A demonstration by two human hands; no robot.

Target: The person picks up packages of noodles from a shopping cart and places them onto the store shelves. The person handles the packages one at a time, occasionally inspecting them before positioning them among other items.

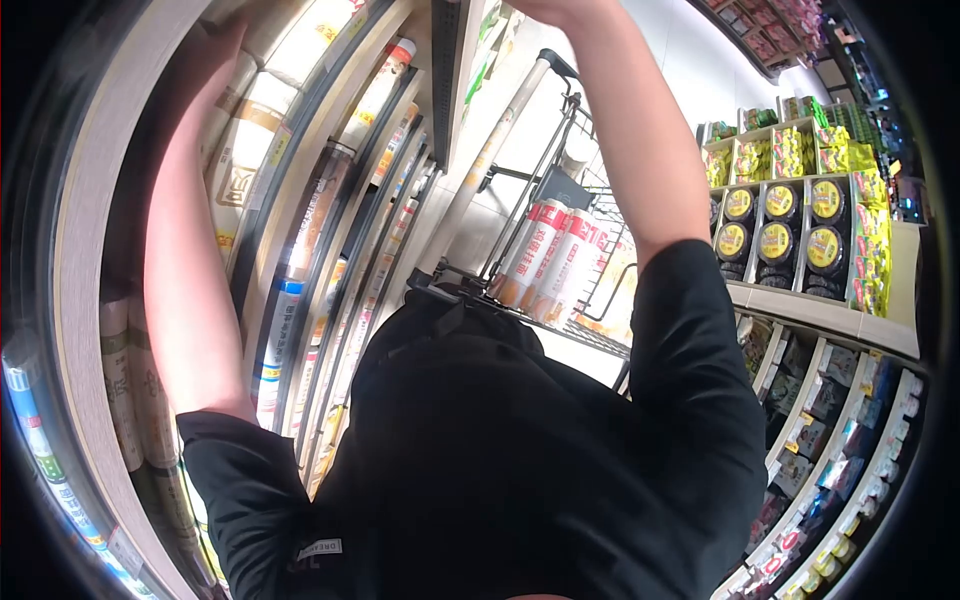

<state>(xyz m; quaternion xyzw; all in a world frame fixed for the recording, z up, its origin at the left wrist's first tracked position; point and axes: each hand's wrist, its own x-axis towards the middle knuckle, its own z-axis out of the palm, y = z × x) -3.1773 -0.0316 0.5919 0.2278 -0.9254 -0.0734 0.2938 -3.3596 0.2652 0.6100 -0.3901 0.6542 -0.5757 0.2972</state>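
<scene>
My left hand [222, 48] reaches deep between the shelf boards on the left. It lies in shadow, and its fingers do not show. Beside that hand and forearm sit white and beige packages [245, 150] on a shelf. My right arm stretches upward, and only the base of my right hand [545, 8] shows at the top edge; its fingers are cut off. Whether either hand holds anything is hidden. Below the right forearm, a wire shopping cart [510, 125] carries red-and-white cylindrical packs [545, 250] that look like dried noodles.
Stacked shelves [330, 130] of long packs line my left side. On the right, a display rack [800, 190] holds round yellow-lidded tubs [775, 240] and green-yellow packets [790, 150]. Curved shelves [820, 400] with small packages stand lower right. Pale floor tiles [670, 45] run between.
</scene>
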